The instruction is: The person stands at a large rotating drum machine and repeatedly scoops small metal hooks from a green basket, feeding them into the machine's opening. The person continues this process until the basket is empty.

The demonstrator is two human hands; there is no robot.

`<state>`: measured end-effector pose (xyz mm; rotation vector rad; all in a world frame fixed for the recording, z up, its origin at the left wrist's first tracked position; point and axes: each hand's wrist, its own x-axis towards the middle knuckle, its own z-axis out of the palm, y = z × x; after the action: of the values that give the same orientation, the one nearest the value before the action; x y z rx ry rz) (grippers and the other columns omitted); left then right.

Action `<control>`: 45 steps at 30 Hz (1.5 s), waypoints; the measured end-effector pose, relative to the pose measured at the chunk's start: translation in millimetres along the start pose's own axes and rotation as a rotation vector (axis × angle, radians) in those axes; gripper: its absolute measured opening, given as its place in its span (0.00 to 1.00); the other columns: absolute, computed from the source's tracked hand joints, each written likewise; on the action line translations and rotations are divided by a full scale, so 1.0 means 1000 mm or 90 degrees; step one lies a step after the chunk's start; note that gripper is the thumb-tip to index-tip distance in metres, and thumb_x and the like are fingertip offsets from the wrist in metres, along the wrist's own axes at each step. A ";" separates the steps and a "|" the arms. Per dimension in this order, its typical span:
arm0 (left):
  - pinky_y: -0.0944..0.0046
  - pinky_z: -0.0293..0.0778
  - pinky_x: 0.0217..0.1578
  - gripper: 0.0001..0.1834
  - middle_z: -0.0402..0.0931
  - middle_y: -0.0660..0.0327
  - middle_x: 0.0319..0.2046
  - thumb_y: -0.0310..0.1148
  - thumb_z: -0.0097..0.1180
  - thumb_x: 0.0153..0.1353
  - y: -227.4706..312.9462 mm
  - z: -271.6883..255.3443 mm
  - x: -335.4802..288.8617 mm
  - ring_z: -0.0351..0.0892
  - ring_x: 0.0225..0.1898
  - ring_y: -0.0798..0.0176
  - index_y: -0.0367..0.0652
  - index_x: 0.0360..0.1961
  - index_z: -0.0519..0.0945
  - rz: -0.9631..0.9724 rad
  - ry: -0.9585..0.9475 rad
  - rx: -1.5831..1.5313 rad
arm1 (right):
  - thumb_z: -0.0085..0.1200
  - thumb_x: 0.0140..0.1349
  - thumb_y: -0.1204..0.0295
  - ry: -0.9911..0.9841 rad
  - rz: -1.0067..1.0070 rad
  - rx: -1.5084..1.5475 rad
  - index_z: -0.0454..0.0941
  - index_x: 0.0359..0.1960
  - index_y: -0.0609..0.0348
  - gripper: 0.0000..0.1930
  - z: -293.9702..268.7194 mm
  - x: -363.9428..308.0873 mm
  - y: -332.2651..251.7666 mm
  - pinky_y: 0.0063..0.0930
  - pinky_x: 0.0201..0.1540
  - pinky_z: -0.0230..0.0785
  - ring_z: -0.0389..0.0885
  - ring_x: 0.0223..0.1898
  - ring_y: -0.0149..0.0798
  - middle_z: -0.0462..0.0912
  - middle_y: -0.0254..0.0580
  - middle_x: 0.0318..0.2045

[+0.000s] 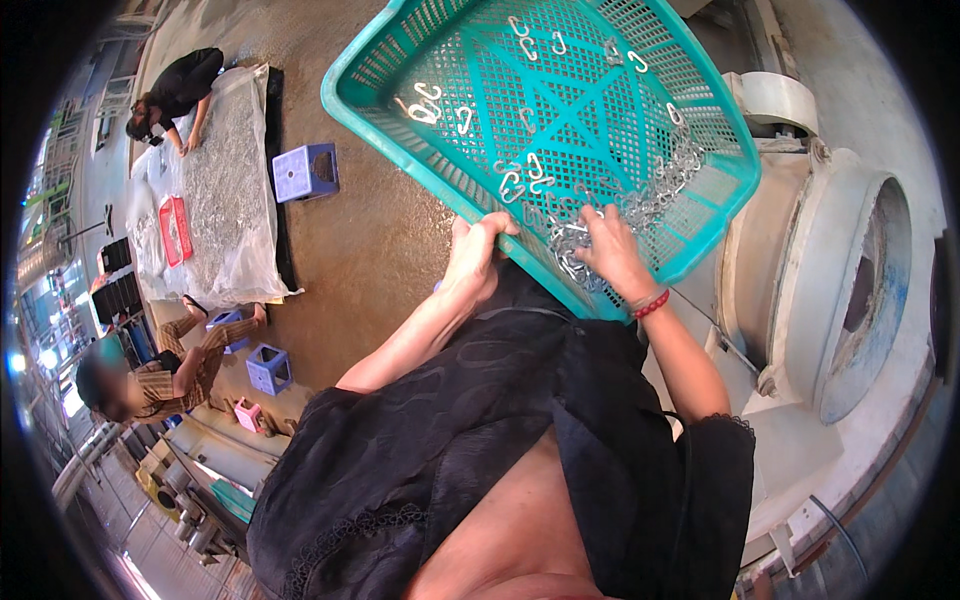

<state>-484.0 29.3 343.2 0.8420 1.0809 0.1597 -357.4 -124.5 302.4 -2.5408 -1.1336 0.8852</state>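
Observation:
A green plastic basket with slotted walls is tilted in front of my body. My left hand is closed round its near left rim, thumb and fingers over the edge. Inside, small bent silvery metal hooks lie heaped along the near side and toward the right corner. Several more hooks are scattered loose over the basket's floor. My right hand, with a red bead bracelet at the wrist, reaches down into the heap, its fingers curled on the hooks. Its fingertips are partly hidden among them.
Round machine drum with a wide opening stands close on the right. At left, a person in black bends over a sheet-covered work area with a red tray. Another person sits nearby. Blue stools stand on the wet brown floor.

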 end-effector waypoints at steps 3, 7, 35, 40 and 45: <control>0.65 0.60 0.22 0.12 0.67 0.64 0.22 0.24 0.51 0.39 0.007 -0.001 0.006 0.66 0.23 0.66 0.38 0.30 0.70 0.010 -0.021 -0.003 | 0.60 0.40 0.75 0.008 0.011 0.257 0.69 0.35 0.60 0.18 -0.015 0.018 0.029 0.35 0.36 0.68 0.75 0.34 0.41 0.74 0.48 0.33; 0.69 0.59 0.18 0.07 0.68 0.66 0.18 0.25 0.51 0.40 0.009 0.003 0.015 0.65 0.18 0.70 0.41 0.24 0.71 0.020 -0.017 -0.015 | 0.55 0.45 0.76 0.051 -0.016 0.670 0.71 0.30 0.60 0.09 -0.076 0.012 0.029 0.23 0.32 0.66 0.73 0.30 0.28 0.76 0.35 0.27; 0.61 0.66 0.28 0.13 0.67 0.64 0.26 0.25 0.50 0.39 0.000 0.024 0.023 0.68 0.28 0.64 0.42 0.31 0.70 -0.063 -0.061 -0.018 | 0.52 0.51 0.79 0.088 -0.115 1.141 0.72 0.38 0.62 0.11 -0.142 -0.017 0.056 0.12 0.21 0.63 0.76 0.27 0.26 0.77 0.38 0.30; 0.59 0.66 0.31 0.19 0.70 0.62 0.33 0.27 0.49 0.39 0.006 0.019 0.025 0.70 0.34 0.62 0.42 0.38 0.70 -0.061 -0.116 0.017 | 0.54 0.48 0.77 0.231 -0.172 0.918 0.74 0.36 0.59 0.12 -0.258 -0.104 0.059 0.09 0.18 0.60 0.75 0.28 0.24 0.77 0.37 0.31; 0.57 0.66 0.32 0.22 0.71 0.61 0.35 0.28 0.49 0.38 0.009 0.022 0.028 0.70 0.35 0.59 0.42 0.40 0.70 -0.064 -0.126 0.016 | 0.53 0.51 0.78 0.497 -0.183 0.739 0.72 0.41 0.60 0.13 -0.335 -0.178 0.127 0.07 0.21 0.62 0.74 0.28 0.24 0.77 0.42 0.34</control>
<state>-449.4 37.7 334.1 0.8066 0.9375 -0.0210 -169.9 -327.5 592.2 -1.4390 -0.4545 0.2404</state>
